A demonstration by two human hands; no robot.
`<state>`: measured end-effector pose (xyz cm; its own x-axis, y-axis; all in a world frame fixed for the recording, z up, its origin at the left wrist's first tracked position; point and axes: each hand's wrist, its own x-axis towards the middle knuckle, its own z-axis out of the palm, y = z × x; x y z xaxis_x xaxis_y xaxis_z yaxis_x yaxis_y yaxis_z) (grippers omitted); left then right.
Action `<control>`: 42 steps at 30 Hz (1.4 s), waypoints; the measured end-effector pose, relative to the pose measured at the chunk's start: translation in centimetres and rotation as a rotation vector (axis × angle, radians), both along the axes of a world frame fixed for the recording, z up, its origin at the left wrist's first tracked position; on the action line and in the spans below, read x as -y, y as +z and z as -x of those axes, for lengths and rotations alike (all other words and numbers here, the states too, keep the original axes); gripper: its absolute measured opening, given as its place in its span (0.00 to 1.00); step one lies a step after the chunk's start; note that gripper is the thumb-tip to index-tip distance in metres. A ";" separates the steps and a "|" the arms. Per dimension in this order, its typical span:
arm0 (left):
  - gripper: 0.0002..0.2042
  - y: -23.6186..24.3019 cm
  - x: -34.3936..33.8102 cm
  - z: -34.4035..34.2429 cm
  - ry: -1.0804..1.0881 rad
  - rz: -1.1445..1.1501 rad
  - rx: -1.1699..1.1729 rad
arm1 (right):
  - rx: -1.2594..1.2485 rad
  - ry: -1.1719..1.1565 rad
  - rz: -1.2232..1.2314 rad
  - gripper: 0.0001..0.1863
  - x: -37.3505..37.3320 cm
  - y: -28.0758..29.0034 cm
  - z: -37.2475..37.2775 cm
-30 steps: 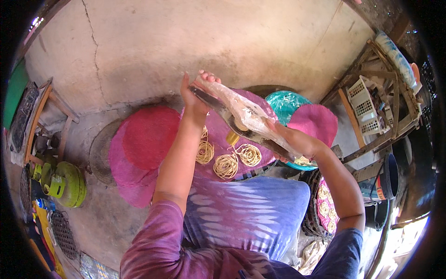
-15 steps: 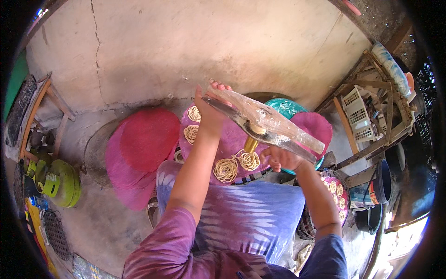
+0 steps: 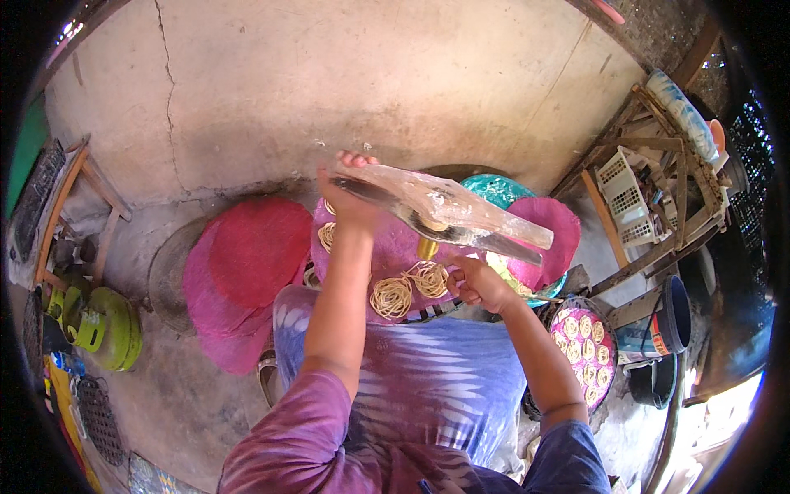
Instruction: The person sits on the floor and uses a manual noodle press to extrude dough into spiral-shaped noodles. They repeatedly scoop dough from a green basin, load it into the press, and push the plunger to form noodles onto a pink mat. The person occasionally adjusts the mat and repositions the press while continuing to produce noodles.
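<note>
My left hand [image 3: 350, 198] is wrapped round the left end of a wooden lever press [image 3: 469, 209], its fingertips over the upper board. The press slants down to the right above a pink cloth-covered round tray [image 3: 393, 253]. From its middle hangs a brass cylinder [image 3: 427, 249]. Below the cylinder lies a coil of pale dough strands [image 3: 429, 280], beside another coil [image 3: 391, 298]. My right hand [image 3: 485, 284] is just right of the nearer cylinder coil, index finger stretched toward it, other fingers loosely bent, with nothing visible in them. Whether the fingertip touches the strands I cannot tell.
Left of the tray lie round red and pink cloths [image 3: 262, 251]. A teal basin [image 3: 499, 189] sits behind the right end of the press. At right stands a round tray of several small coils [image 3: 583, 350], near a bucket [image 3: 679, 317]. A green gas cylinder [image 3: 115, 329] stands far left.
The press has shifted slightly left with my left hand on it. My right hand has moved from under the board's right end toward the coil, its index finger now stretched out.
</note>
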<state>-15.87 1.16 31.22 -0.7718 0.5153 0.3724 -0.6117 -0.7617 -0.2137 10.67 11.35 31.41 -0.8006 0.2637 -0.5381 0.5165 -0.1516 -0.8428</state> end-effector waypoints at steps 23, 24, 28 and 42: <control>0.49 7.5 25.3 -11.6 -0.297 0.594 -0.936 | -0.529 -0.346 -0.097 0.12 0.6 -2.4 0.7; 0.49 7.2 25.2 -11.6 -0.290 0.554 -0.937 | -0.570 -0.399 0.007 0.13 0.1 -2.3 0.2; 0.48 6.6 24.8 -11.8 -0.320 0.498 -0.960 | -0.280 -0.090 -0.848 0.13 0.2 -3.7 0.4; 0.48 6.7 25.9 -12.5 -0.198 0.577 -0.938 | -0.289 -0.549 -1.439 0.11 -4.0 -0.9 -5.9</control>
<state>-3.34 -24.78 37.92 -0.1964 0.8815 0.4295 -0.4668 -0.4692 0.7497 16.54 15.33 30.54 -0.4657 0.6836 0.5620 0.4715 0.7291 -0.4961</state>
